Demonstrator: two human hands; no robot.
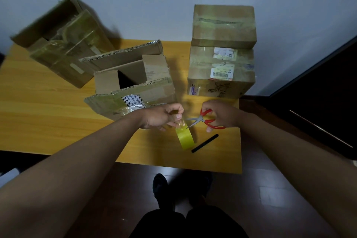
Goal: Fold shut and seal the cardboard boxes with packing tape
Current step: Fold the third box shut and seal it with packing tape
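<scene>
Roll of yellowish clear packing tape (185, 139) standing on edge near the front of the yellow wooden tabletop (48, 121), a pulled strip rising from it to the left hand (164, 117), whose fingers pinch the strip's free end. Right hand (222, 115) gripping red-handled steel scissors (204, 120), blades parted around the strip just above the roll. Thin black stick (205, 143) lying just right of the roll. Behind the hands, an open brown cardboard box (131, 83) with flaps raised; far left, a second open taped cardboard box (61, 44), tilted; far right, two closed taped cardboard boxes, the smaller (224, 25) stacked on the larger labelled one (220, 75)
</scene>
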